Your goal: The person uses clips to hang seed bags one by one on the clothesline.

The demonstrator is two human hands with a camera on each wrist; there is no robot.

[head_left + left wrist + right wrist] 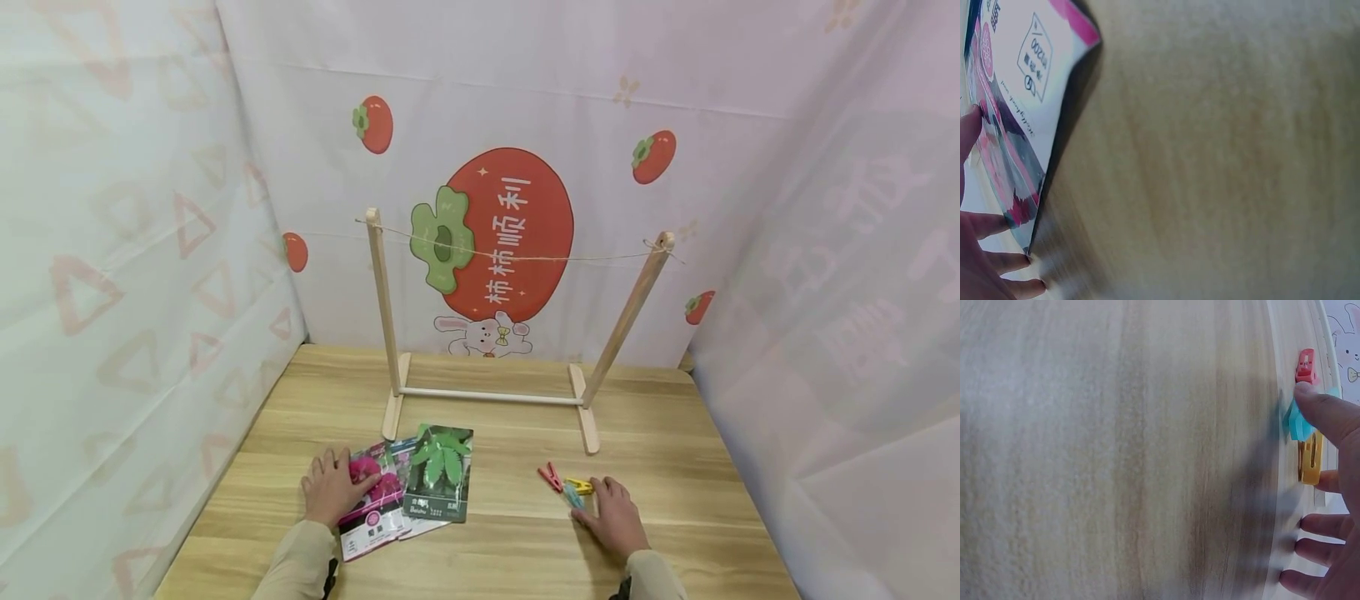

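My left hand (333, 490) rests at the left edge of a seed packet with pink flowers (375, 504). In the left wrist view its thumb lies on the packet's face (1013, 134) and the fingertips are spread along the edge. Another packet (431, 527) is partly hidden beneath, and a packet with green leaves (441, 475) overlaps both on the right. My right hand (617, 517) is at a small group of clothespins: red (551, 477), yellow (579, 486) and blue (573, 497). Its thumb touches the blue one in the right wrist view, with the other fingers spread beside the yellow one.
Behind the packets and clothespins stands a wooden frame with two uprights (384, 304) and a white bottom rod (491, 396). A thin string (517, 257) is tied between the post tops. Printed cloth (315, 150) hangs behind and at both sides of the wooden table (510, 550).
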